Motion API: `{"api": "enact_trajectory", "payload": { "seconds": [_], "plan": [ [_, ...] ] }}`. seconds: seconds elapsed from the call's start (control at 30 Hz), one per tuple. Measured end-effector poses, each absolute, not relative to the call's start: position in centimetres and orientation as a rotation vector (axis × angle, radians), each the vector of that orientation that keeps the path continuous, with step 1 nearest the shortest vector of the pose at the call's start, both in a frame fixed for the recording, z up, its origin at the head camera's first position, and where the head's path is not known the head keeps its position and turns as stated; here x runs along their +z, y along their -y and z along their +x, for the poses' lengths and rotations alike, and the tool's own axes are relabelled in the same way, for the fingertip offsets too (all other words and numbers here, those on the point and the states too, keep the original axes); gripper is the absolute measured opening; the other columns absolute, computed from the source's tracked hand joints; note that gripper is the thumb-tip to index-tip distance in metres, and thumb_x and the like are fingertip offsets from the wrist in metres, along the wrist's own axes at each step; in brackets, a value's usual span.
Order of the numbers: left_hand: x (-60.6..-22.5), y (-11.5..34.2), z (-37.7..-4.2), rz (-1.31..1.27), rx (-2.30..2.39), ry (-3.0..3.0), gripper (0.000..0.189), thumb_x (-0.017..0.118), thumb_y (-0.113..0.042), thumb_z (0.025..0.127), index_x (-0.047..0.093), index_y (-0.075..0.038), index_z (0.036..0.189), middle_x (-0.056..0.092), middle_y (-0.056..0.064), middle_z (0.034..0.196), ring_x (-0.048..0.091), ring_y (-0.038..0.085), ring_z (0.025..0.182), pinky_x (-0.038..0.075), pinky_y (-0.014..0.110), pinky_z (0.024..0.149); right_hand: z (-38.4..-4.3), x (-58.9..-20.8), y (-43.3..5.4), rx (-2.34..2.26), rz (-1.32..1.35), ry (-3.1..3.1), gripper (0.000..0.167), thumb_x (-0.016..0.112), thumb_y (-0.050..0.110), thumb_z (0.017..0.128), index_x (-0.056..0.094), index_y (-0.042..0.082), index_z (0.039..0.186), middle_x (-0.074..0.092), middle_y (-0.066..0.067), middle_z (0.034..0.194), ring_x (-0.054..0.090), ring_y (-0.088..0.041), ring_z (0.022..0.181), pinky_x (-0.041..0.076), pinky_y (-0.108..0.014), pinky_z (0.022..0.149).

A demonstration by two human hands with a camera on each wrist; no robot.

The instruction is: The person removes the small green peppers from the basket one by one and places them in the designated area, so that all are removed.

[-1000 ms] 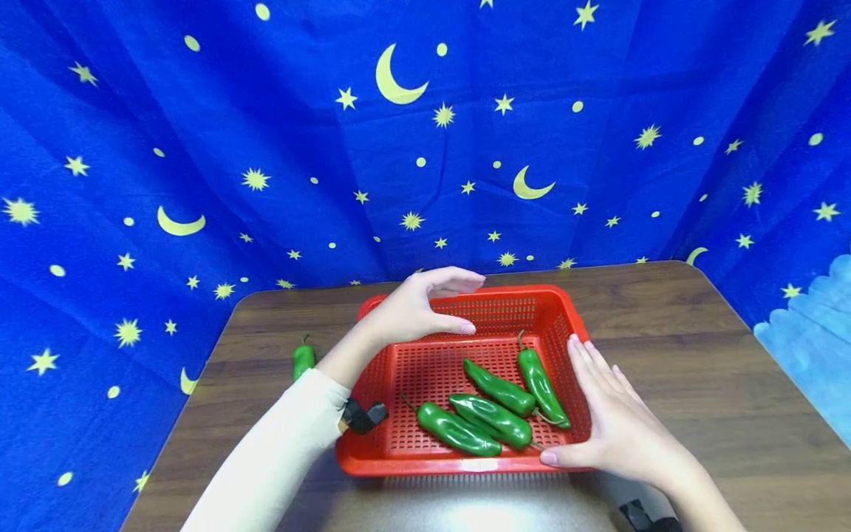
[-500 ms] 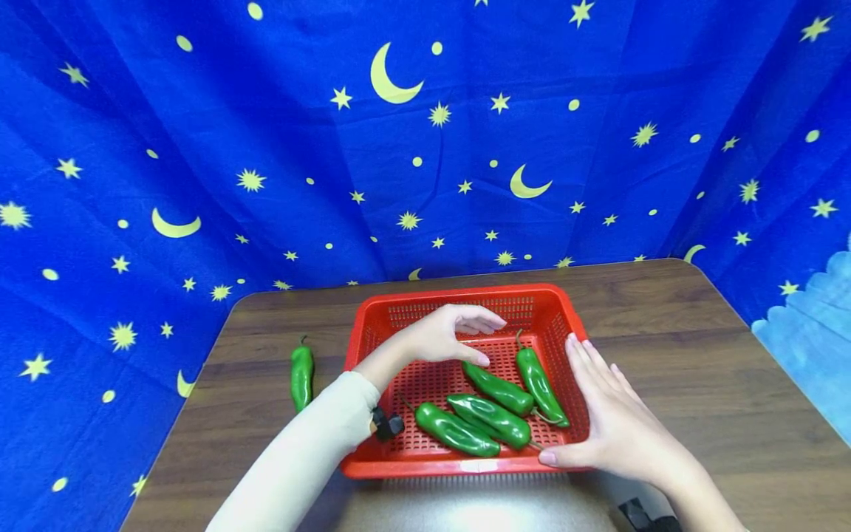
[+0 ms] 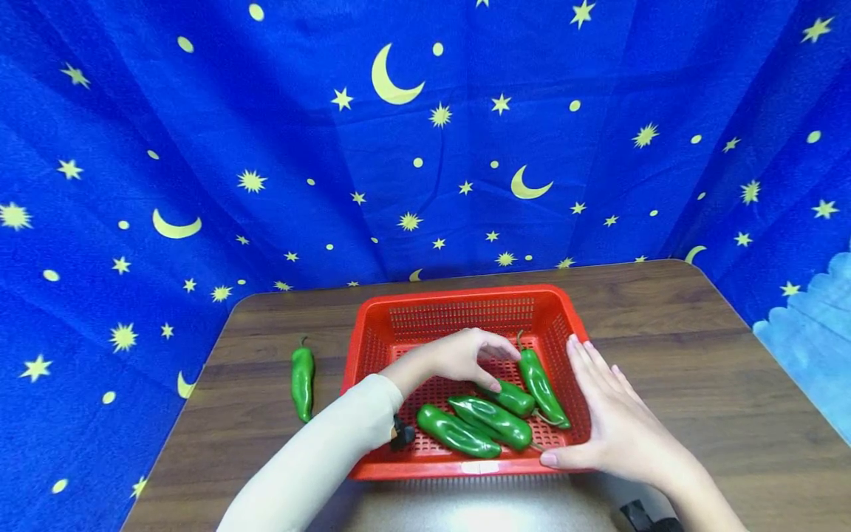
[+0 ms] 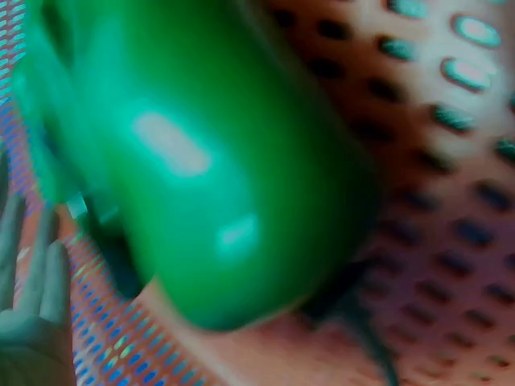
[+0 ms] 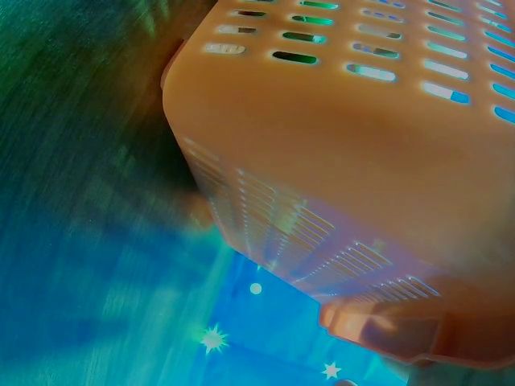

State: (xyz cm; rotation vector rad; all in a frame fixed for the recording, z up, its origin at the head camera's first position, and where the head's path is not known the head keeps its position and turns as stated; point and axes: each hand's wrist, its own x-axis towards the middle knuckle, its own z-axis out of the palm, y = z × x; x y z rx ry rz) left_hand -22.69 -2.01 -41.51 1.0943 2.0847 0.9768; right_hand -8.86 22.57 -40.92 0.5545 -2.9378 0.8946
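Bent over the red plastic basket [image 3: 459,467], my left hand [image 3: 459,356] arches its fingers and thumb above a green chili pepper [image 3: 515,399]. The thumb tip overlaps that pepper, and the hand hides its tip end. Several green peppers share the basket: one pepper [image 3: 541,388] leans along the right side, and a front-left pepper [image 3: 455,432] fills much of the left wrist view. My right hand [image 3: 614,421] lies along the basket's right rim with straight fingers, its thumb on the front rim. The right wrist view shows the basket's slotted wall [image 5: 322,121].
Left of the basket, another green pepper [image 3: 302,380] lies on the brown wooden table [image 3: 253,443]. A blue curtain [image 3: 465,148] with yellow moons and stars hangs behind and beside the table.
My left hand has moved right and down, from the basket's back left to over the back middle pepper. The right hand and the basket stay in place.
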Motion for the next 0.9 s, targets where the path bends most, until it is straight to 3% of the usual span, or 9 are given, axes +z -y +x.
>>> {"api": "enact_trajectory", "payload": {
  "seconds": [0.7,0.9],
  "plan": [
    [-42.7,1.2,-22.1,1.317,0.610,-2.175,0.045,0.076,-0.014,0.087,0.065,-0.014,0.130,0.066,-0.001,0.132,0.058,0.006,0.124,0.038,0.016,0.108,-9.0,-40.9,-22.6,0.917,0.536,2.964,0.139,0.081,0.071,0.062,0.004,0.010,0.160,0.008,-0.015,0.167,0.005,-0.034,0.155,0.001,-0.059,0.123],
    [-42.4,1.1,-21.9,1.428,0.458,-2.190,0.043,0.072,-0.017,0.090,0.065,-0.017,0.133,0.066,-0.001,0.132,0.057,0.009,0.125,0.037,0.017,0.110,-9.0,-40.9,-22.7,0.914,0.548,2.952,0.139,0.081,0.071,0.062,0.004,0.009,0.160,0.009,-0.016,0.167,0.006,-0.035,0.154,0.001,-0.058,0.123]
  ]
}}
